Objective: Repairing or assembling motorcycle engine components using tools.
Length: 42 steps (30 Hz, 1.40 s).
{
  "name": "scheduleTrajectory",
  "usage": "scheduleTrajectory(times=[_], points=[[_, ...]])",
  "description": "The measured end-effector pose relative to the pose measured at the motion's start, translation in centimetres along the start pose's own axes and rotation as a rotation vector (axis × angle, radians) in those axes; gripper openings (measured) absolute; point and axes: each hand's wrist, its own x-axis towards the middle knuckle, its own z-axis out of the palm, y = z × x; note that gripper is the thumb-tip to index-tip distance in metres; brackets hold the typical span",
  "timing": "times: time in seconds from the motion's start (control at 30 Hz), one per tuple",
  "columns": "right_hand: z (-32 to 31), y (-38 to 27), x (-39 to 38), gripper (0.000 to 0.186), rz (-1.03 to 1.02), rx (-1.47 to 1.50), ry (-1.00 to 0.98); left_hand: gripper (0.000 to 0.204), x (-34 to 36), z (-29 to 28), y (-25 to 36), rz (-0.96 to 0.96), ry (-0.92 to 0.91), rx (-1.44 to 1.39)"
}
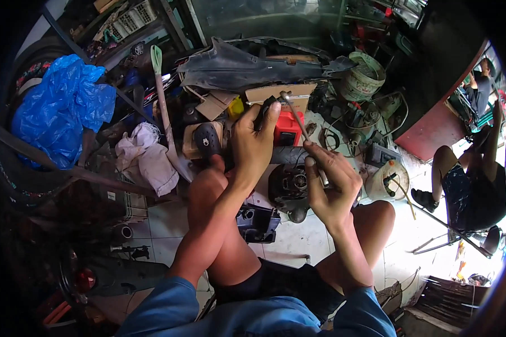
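Note:
My left hand [252, 143] is raised at the centre with fingers closed round a small dark object [269, 103], mostly hidden by the fingers and thumb. My right hand [334, 188] grips a long metal tool [296, 118] whose small head is beside my left thumb; I cannot tell whether they touch. Below and between my hands lie a round dark mechanical part [287, 185] and a black plastic housing [258, 224] on the tiled floor [295, 241]. A red plastic box [288, 135] and cardboard [298, 94] sit behind my hands.
A blue plastic bag [56, 112], white cloth [152, 163] and long shaft [166, 118] lie left. Dark panels [242, 64] and a bucket [362, 76] are behind. A white container [388, 180] is right; a person [472, 191] sits at the far right.

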Motion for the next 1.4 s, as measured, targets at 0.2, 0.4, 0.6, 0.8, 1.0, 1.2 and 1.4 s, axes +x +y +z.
scheduleTrajectory(times=[0.2,0.4,0.6,0.8,1.0,1.2,1.4], points=[[0.4,-0.2,-0.3,0.034,0.008,-0.049,0.0,0.032,0.0,-0.3,0.0,0.01,0.009,-0.06],[1.5,-0.3,-1.1,0.03,0.047,-0.033,0.144,0.035,-0.2,0.4,0.3,0.082,0.054,-0.122],[3.1,0.8,-1.8,0.035,-0.077,-0.089,0.227,0.033,-1.4,1.8,-0.6,-0.173,0.02,-0.311],[2.9,1.7,-1.6,0.038,-0.104,-0.207,0.191,0.036,-1.1,1.6,-0.2,-0.283,0.012,-0.394],[2.7,1.3,-1.8,0.032,-0.059,-0.183,0.195,0.033,-1.3,1.4,0.0,-0.258,0.015,-0.257],[2.6,1.2,-1.8,0.025,0.119,-0.005,0.244,0.033,-1.2,1.7,-0.3,-0.165,0.015,-0.291],[1.7,1.6,-1.2,0.03,0.001,-0.185,0.198,0.034,-1.2,1.3,0.0,-0.344,-0.004,-0.324]])
